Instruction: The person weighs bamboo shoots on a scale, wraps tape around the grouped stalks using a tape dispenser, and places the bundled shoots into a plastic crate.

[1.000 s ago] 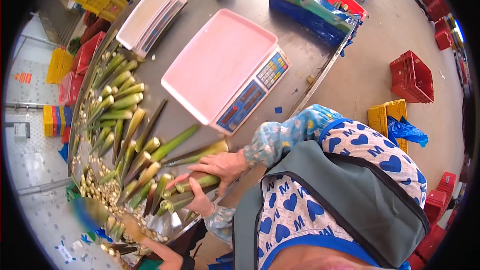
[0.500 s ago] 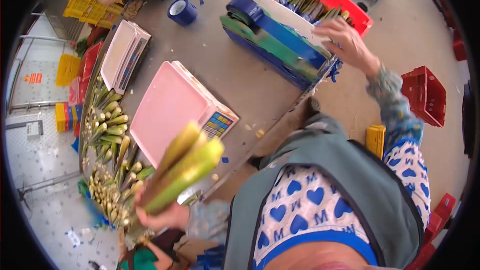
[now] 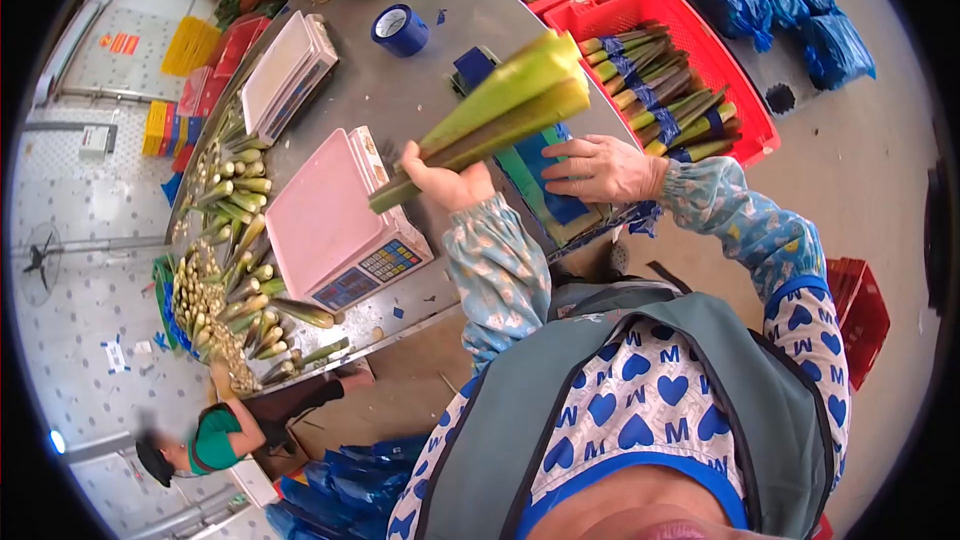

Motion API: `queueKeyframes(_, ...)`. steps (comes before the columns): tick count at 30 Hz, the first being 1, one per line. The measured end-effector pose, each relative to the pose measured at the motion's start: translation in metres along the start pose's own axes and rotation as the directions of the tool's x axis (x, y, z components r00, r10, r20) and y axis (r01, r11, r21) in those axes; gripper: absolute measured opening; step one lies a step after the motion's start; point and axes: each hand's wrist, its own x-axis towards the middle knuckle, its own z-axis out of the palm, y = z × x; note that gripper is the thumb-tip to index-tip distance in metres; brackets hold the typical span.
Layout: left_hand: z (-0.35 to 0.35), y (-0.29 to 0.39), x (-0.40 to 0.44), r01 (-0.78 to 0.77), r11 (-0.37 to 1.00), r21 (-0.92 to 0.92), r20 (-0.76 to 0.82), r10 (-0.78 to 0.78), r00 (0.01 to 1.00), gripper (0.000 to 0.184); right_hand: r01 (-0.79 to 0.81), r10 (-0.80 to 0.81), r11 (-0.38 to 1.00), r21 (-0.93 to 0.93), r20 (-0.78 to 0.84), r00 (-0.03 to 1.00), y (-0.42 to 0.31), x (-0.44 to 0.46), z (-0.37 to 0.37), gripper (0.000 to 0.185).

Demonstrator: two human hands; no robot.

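My left hand [image 3: 452, 183] is closed around the lower end of a bunch of thick green and brownish stalks [image 3: 505, 105], tilted with its cut ends up and right. The bunch hangs over a blue and green tape dispenser [image 3: 522, 178] and hides part of it. A dark blue piece [image 3: 474, 67] of the dispenser shows behind the stalks. My right hand [image 3: 612, 172] lies palm down over the near end of the dispenser, its fingers stretched across the blue tape. Whether the fingertips hold the tape's end cannot be made out.
Two scales, a pink-topped one [image 3: 325, 215] and a farther one [image 3: 284, 80], stand on the metal table, with a blue tape roll [image 3: 400, 31]. Loose stalks [image 3: 240, 240] line its left edge. A red crate [image 3: 758, 135] holds taped bunches. Two other people work at the table.
My left hand has carried the bunch from beside the pink scale up and right to the dispenser. My right hand has come down and left onto the dispenser. The view has shifted.
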Motion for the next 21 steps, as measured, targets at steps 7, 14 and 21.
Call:
queueKeyframes(7, -0.051, -0.019, -0.003, 0.085, 0.993, 0.086, -0.043, -0.082, 0.996, 0.045, -0.273, 0.228, 0.933, -0.234, -0.202, 0.953, 0.021, 0.047, -0.018, 0.047)
queueKeyframes(14, -0.054, -0.004, -0.011, 0.143, 0.959, 0.243, -0.065, -0.131, 0.989, 0.057, -0.413, 0.401, 0.911, -0.013, -0.219, 0.890, 0.040, 0.059, -0.001, 0.030)
queueKeyframes(21, -0.021, 0.039, -0.088, -0.874, -0.443, 0.200, 0.971, -0.031, 0.238, 0.081, -0.512, 0.527, 0.849, 0.130, -0.156, 0.835, 0.067, 0.071, 0.000, 0.029)
